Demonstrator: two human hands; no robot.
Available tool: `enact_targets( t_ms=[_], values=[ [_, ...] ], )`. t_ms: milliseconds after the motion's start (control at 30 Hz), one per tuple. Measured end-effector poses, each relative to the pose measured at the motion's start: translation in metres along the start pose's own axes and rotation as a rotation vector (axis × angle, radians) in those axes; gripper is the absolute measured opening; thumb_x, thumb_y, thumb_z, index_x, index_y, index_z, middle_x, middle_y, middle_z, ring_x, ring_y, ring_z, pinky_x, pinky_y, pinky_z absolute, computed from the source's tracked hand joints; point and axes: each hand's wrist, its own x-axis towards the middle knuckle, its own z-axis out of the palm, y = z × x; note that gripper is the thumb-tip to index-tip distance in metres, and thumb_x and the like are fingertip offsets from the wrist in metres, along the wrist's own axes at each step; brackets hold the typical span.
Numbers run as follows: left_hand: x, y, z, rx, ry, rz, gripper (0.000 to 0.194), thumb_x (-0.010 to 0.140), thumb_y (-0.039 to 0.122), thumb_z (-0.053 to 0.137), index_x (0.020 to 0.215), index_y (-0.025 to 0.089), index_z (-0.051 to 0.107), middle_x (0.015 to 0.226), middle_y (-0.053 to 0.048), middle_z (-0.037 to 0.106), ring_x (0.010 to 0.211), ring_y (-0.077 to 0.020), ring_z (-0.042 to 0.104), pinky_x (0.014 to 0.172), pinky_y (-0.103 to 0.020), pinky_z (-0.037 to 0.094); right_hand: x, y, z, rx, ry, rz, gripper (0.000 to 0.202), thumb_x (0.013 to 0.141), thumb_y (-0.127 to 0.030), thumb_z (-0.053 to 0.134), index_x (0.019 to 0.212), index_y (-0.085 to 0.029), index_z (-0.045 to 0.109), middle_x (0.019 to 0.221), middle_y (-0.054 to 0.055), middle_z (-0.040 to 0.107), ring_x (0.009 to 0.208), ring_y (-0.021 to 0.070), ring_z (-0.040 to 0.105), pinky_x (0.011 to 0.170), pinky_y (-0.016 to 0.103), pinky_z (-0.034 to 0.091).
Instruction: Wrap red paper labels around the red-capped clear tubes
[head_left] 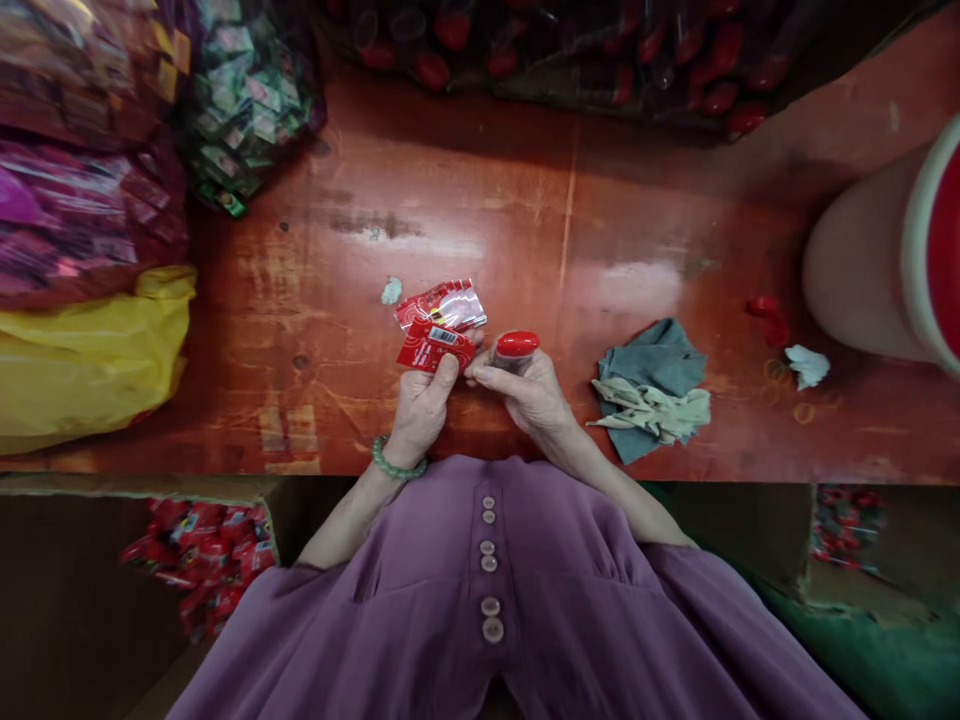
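Observation:
My left hand, a green bead bracelet at its wrist, pinches a red printed card with a barcode under the thumb. Just beyond it lie several shiny red printed packets, fanned out; whether my fingers also hold these I cannot tell. My right hand is closed round a small clear container with a red cap, its body partly hidden by the fingers. The fingertips of both hands meet or nearly meet near the card's right edge.
Grey and cream cloths lie to the right, near rubber bands and a white bucket. Filled bags, including a yellow one, line the left. Red-capped containers fill the back. Cardboard boxes stand below the table edge.

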Motion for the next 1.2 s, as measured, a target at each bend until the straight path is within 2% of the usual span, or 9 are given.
enact_targets(
  t_ms=[67, 167, 367, 567, 700, 867, 1000, 1067, 1200],
  values=[
    [0.001, 0.0, 0.002, -0.002, -0.037, 0.045, 0.041, 0.08, 0.055, 0.073, 0.106, 0.024, 0.076, 0.114, -0.007, 0.076, 0.119, -0.0232, 0.065, 0.103, -0.035, 0.051, 0.001, 0.001, 0.001, -0.024, 0.021, -0.024, 0.031, 0.063, -0.039, 0.086, 0.079, -0.022, 0.066, 0.065, -0.005, 0.065, 0.063, 0.0119, 0.061, 0.071, 0.031, 0.057],
    [0.002, 0.002, 0.006, -0.055, -0.081, 0.0, 0.042, 0.081, 0.058, 0.069, 0.104, 0.024, 0.077, 0.112, -0.007, 0.076, 0.117, -0.0223, 0.066, 0.099, -0.035, 0.053, 0.002, 0.003, 0.001, -0.077, 0.03, -0.04, 0.027, 0.068, -0.04, 0.083, 0.079, -0.021, 0.067, 0.071, -0.003, 0.067, 0.065, 0.0124, 0.062, 0.073, 0.032, 0.057],
    [0.003, 0.008, 0.008, -0.142, -0.067, -0.041, 0.039, 0.079, 0.056, 0.073, 0.099, 0.023, 0.077, 0.104, -0.007, 0.078, 0.115, -0.0223, 0.067, 0.099, -0.035, 0.054, 0.0, 0.009, 0.0, -0.085, 0.083, -0.074, 0.028, 0.069, -0.034, 0.084, 0.086, -0.022, 0.064, 0.079, -0.004, 0.07, 0.071, 0.0121, 0.064, 0.076, 0.032, 0.058],
    [0.004, 0.006, 0.008, -0.137, -0.066, -0.057, 0.039, 0.081, 0.056, 0.071, 0.1, 0.023, 0.077, 0.103, -0.007, 0.078, 0.113, -0.0217, 0.068, 0.099, -0.035, 0.054, -0.001, 0.007, 0.004, -0.115, 0.111, -0.085, 0.032, 0.069, -0.04, 0.084, 0.086, -0.023, 0.062, 0.079, -0.004, 0.07, 0.07, 0.0129, 0.065, 0.075, 0.033, 0.059],
    [0.004, 0.0, 0.004, -0.075, -0.069, -0.009, 0.039, 0.082, 0.055, 0.07, 0.101, 0.022, 0.077, 0.096, -0.005, 0.078, 0.102, -0.0193, 0.071, 0.093, -0.03, 0.055, -0.001, 0.007, 0.006, -0.082, 0.109, -0.076, 0.037, 0.067, -0.038, 0.086, 0.091, -0.023, 0.062, 0.079, -0.004, 0.069, 0.068, 0.0109, 0.065, 0.072, 0.03, 0.058],
    [0.005, -0.01, -0.002, 0.091, -0.065, 0.037, 0.046, 0.084, 0.058, 0.066, 0.107, 0.019, 0.075, 0.088, -0.005, 0.077, 0.09, -0.0185, 0.072, 0.088, -0.031, 0.057, 0.0, 0.002, 0.008, 0.036, 0.101, 0.038, 0.029, 0.067, -0.035, 0.083, 0.081, -0.02, 0.063, 0.066, -0.006, 0.065, 0.051, 0.0059, 0.057, 0.046, 0.017, 0.043],
    [0.006, -0.01, -0.002, 0.199, -0.106, 0.162, 0.038, 0.089, 0.052, 0.064, 0.109, 0.021, 0.074, 0.099, -0.005, 0.077, 0.099, -0.018, 0.071, 0.1, -0.034, 0.053, 0.002, -0.003, 0.01, 0.162, 0.097, 0.095, 0.025, 0.065, -0.03, 0.083, 0.073, -0.019, 0.061, 0.058, -0.007, 0.061, 0.047, 0.0048, 0.053, 0.041, 0.015, 0.037],
    [0.007, -0.009, -0.001, 0.249, -0.106, 0.249, 0.033, 0.09, 0.048, 0.064, 0.109, 0.024, 0.074, 0.107, -0.004, 0.076, 0.106, -0.0171, 0.069, 0.106, -0.034, 0.05, 0.004, -0.005, 0.012, 0.25, 0.117, 0.119, 0.026, 0.063, -0.025, 0.083, 0.072, -0.019, 0.059, 0.059, -0.007, 0.061, 0.047, 0.0037, 0.052, 0.041, 0.014, 0.036],
    [0.008, -0.008, 0.0, 0.363, -0.107, 0.338, 0.029, 0.092, 0.047, 0.062, 0.106, 0.025, 0.075, 0.107, -0.004, 0.077, 0.104, -0.0176, 0.071, 0.102, -0.034, 0.053, 0.006, -0.008, 0.014, 0.41, 0.118, 0.168, 0.027, 0.061, -0.018, 0.082, 0.074, -0.019, 0.058, 0.066, -0.008, 0.062, 0.045, 0.0001, 0.045, 0.041, 0.014, 0.032]
  ],
)
